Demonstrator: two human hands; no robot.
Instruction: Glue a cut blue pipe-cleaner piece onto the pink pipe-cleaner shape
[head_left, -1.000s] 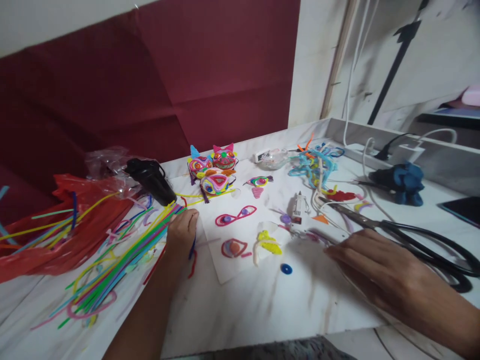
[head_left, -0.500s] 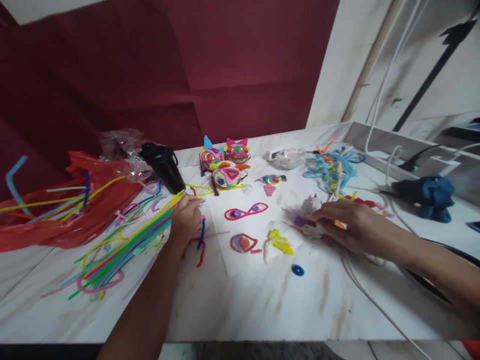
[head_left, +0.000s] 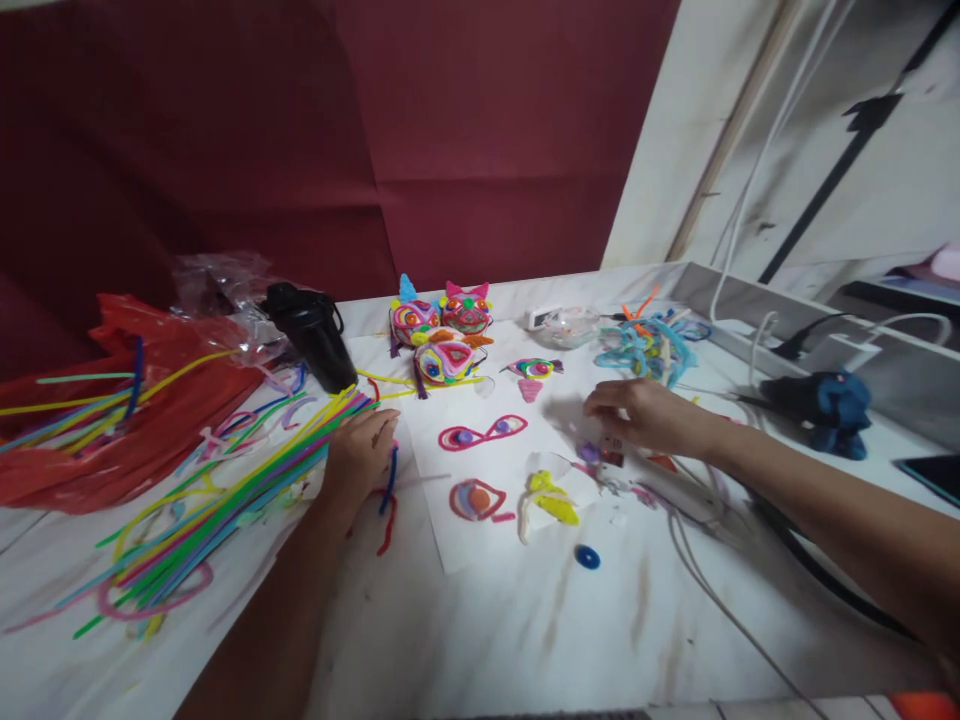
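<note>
My left hand point(head_left: 361, 448) rests at the right end of a bundle of coloured pipe cleaners point(head_left: 255, 490), its fingers stretched out and pointing right. My right hand point(head_left: 637, 412) is above the right side of the table, fingers curled down; anything between them is hidden. Below it lie a small purple piece point(head_left: 589, 453) and a white power strip point(head_left: 675, 490). Between my hands, on white paper point(head_left: 435, 500), are a pink figure-eight outline point(head_left: 484, 433) and an orange-centred eye shape point(head_left: 478, 499). Yellow pipe-cleaner pieces point(head_left: 553, 505) lie to their right.
Colourful fuzzy animal-face crafts point(head_left: 442, 360) sit at the back. A black bottle point(head_left: 311, 335) leans beside a red plastic bag point(head_left: 172, 400). Blue pipe cleaners point(head_left: 649, 348) lie at the back right, near a dark blue bundle point(head_left: 825, 410). A blue disc point(head_left: 587, 557) lies in front; cables cross the right.
My right hand has moved away from the white object it was touching, up and slightly left. My left hand stays by the pipe cleaners. The view has shifted slightly.
</note>
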